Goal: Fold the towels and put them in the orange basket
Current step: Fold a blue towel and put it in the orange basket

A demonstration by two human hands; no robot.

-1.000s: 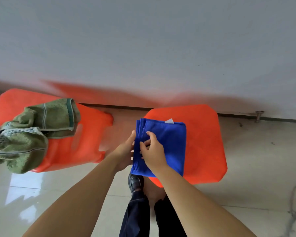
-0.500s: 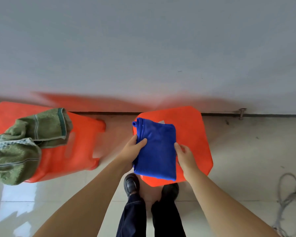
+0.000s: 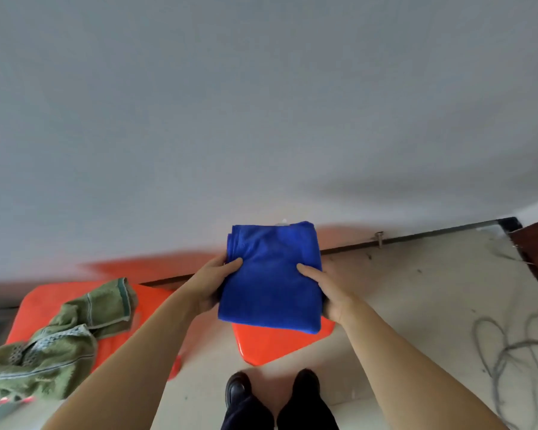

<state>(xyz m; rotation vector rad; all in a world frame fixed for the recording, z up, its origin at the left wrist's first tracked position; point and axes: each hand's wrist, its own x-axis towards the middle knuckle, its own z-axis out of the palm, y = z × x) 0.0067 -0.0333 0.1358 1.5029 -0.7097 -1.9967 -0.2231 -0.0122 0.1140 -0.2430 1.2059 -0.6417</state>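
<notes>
pale wall behind folded blue towel (image 3: 271,274), long axis away from person, gripped by left hand (image 3: 210,285), right hand (image 3: 328,293)

No readable text, brand, number or sign appears anywhere in the scene. A small white tag (image 3: 284,222) peeks from the far edge of the folded blue towel (image 3: 272,280), too blurred to show any lettering.

Folded towel (image 3: 271,280): held between both hands, above stool (image 3: 280,342)
Crumpled towels (image 3: 59,339): left, atop basket (image 3: 44,302)
Cable (image 3: 507,346): floor, right
</notes>
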